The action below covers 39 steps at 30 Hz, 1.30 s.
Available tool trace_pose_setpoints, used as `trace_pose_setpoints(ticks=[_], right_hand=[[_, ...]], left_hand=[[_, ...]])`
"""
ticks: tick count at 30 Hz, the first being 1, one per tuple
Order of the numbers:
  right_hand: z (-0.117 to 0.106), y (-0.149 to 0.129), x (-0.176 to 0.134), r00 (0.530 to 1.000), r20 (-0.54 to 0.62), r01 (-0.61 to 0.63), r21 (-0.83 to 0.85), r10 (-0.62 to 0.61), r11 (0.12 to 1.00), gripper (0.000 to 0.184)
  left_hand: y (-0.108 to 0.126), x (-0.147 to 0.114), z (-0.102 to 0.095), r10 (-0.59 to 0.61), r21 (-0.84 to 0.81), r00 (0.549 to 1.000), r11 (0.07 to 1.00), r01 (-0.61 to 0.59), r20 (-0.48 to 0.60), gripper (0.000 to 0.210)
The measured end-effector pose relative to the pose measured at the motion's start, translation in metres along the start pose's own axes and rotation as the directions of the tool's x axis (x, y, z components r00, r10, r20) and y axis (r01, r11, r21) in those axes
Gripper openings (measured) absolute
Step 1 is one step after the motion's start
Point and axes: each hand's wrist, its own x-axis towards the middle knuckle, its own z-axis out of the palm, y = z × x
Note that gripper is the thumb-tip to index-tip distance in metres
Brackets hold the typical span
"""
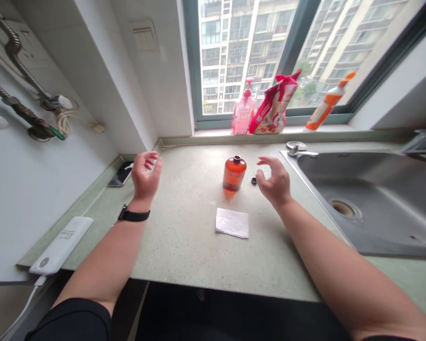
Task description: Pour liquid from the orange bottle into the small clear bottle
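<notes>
An orange-red see-through bottle stands upright on the counter with its neck uncapped. Beside it, to the right, lies a small black cap. My right hand hovers just right of the cap, fingers curved and apart, holding nothing. A folded white paper tissue rests flat in front of the bottle. Over at the left, my left hand is raised near a dark phone, its fingers loosely curled and apart with nothing in them. A black band sits on my left wrist.
On the right is a steel sink with a drain plug at its corner. A pink pump bottle, a red packet and an orange-white bottle line the windowsill. A white power bank with a cable lies left.
</notes>
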Motion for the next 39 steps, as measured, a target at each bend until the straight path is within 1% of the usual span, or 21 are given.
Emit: trace_pose_setpoints(ticks=[1,2,3,4,6,8,10,12,14,16,18,20,23,26,29,32,35,37,39], right_hand=[[0.0,-0.007,-0.002,1.0,-0.019,0.016,-0.002,-0.016,1.0,0.031],[-0.001,-0.015,-0.004,0.999,-0.033,0.035,-0.002,-0.035,0.999,0.025],[-0.001,-0.024,-0.007,0.998,-0.034,0.055,0.004,-0.055,0.998,0.02],[-0.002,-0.033,-0.01,0.996,-0.024,0.082,0.014,-0.082,0.997,0.017],[-0.003,-0.051,-0.015,0.986,0.018,0.166,0.06,-0.167,0.984,0.016],[-0.003,-0.066,-0.019,0.959,0.078,0.262,0.132,-0.274,0.956,0.019],[-0.002,-0.076,-0.022,0.91,0.178,0.339,0.201,-0.374,0.919,0.021],[0.001,-0.079,-0.024,0.859,0.272,0.374,0.243,-0.433,0.895,0.022],[0.004,-0.078,-0.025,0.829,0.338,0.372,0.261,-0.445,0.891,0.02],[0.007,-0.075,-0.026,0.817,0.38,0.351,0.267,-0.433,0.898,0.019],[0.009,-0.074,-0.027,0.805,0.415,0.337,0.269,-0.425,0.902,0.018],[0.01,-0.073,-0.028,0.789,0.446,0.335,0.265,-0.423,0.904,0.018],[0.011,-0.073,-0.029,0.772,0.472,0.344,0.253,-0.426,0.904,0.019],[0.013,-0.073,-0.03,0.765,0.479,0.355,0.245,-0.431,0.902,0.02],[0.014,-0.072,-0.031,0.753,0.482,0.373,0.248,-0.448,0.894,0.02],[0.015,-0.072,-0.032,0.748,0.486,0.384,0.239,-0.452,0.892,0.02],[0.016,-0.07,-0.033,0.757,0.487,0.376,0.22,-0.435,0.9,0.019],[0.017,-0.069,-0.034,0.77,0.49,0.35,0.21,-0.408,0.913,0.019],[0.018,-0.069,-0.036,0.789,0.496,0.305,0.197,-0.363,0.932,0.019]], left_hand=[[-0.009,0.005,-0.014,-0.06,0.074,0.996,0.995,0.065,-0.066,0.028],[-0.018,0.01,-0.028,-0.132,0.147,0.988,0.979,0.143,-0.085,0.027],[-0.024,0.015,-0.04,-0.212,0.22,0.975,0.95,0.221,-0.063,0.027],[-0.028,0.02,-0.052,-0.291,0.307,0.957,0.909,0.281,-0.015,0.03],[-0.032,0.028,-0.07,-0.394,0.491,0.917,0.811,0.318,0.056,0.04],[-0.032,0.033,-0.083,-0.481,0.634,0.868,0.712,0.303,0.125,0.048],[-0.034,0.034,-0.088,-0.555,0.711,0.81,0.647,0.277,0.189,0.051],[-0.039,0.032,-0.087,-0.59,0.739,0.773,0.623,0.255,0.231,0.055],[-0.046,0.028,-0.082,-0.595,0.744,0.765,0.622,0.245,0.245,0.065],[-0.053,0.022,-0.076,-0.6,0.736,0.761,0.627,0.255,0.247,0.076],[-0.059,0.018,-0.069,-0.599,0.721,0.761,0.639,0.268,0.248,0.083],[-0.065,0.015,-0.065,-0.579,0.703,0.775,0.661,0.264,0.253,0.082],[-0.075,0.013,-0.063,-0.518,0.666,0.814,0.708,0.235,0.263,0.071],[-0.08,0.014,-0.065,-0.474,0.632,0.849,0.738,0.237,0.235,0.061],[-0.072,0.014,-0.064,-0.409,0.595,0.889,0.773,0.22,0.203,0.058],[-0.052,0.011,-0.053,-0.266,0.492,0.932,0.863,0.117,0.245,0.055],[-0.028,-0.001,-0.034,-0.092,0.329,0.936,0.944,-0.026,0.338,0.056],[-0.015,-0.012,-0.019,0.023,0.228,0.922,0.966,-0.12,0.388,0.057],[-0.004,-0.023,-0.006,0.112,0.158,0.892,0.967,-0.199,0.438,0.059]])
